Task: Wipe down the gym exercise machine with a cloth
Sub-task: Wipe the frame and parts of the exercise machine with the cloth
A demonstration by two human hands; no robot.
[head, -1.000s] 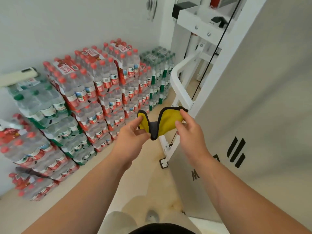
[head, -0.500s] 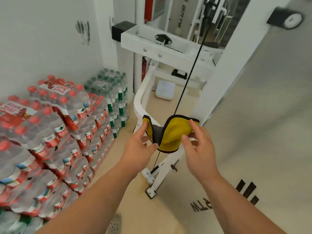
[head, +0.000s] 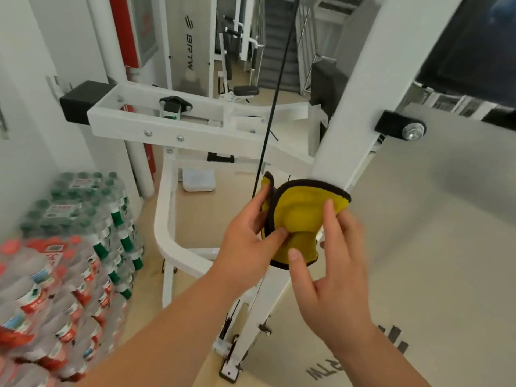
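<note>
Since half a second ago, raised the cloth (head: 300, 219) from in front of the curved bar (head: 164, 219) up to the lower stretch of the white post (head: 363, 93), and drew both hands closer together around it.

Now holding the cloth bunched in the air, yellow face toward the camera, dark trim round the edge. Pinching its left side with the left hand (head: 245, 247): thumb pressed onto the yellow face near the lower middle, fingers curled behind the dark-trimmed fold at the upper left. Gripping the right and lower parts with the right hand (head: 332, 275): forefinger laid over the upper right of the yellow face, thumb on the bottom edge, remaining fingers tucked behind and mostly hidden.

Top edge of the cloth overlapping the post in view; cannot tell whether touching it or held just in front. Left fold right beside the thin black cable (head: 275, 107).

Behind, a white machine arm (head: 178, 127) with a black end cap. At the left on the floor, stacked packs of water bottles (head: 69, 261) with red and green caps. At the right, a grey panel (head: 418, 247) with dark lettering.
</note>
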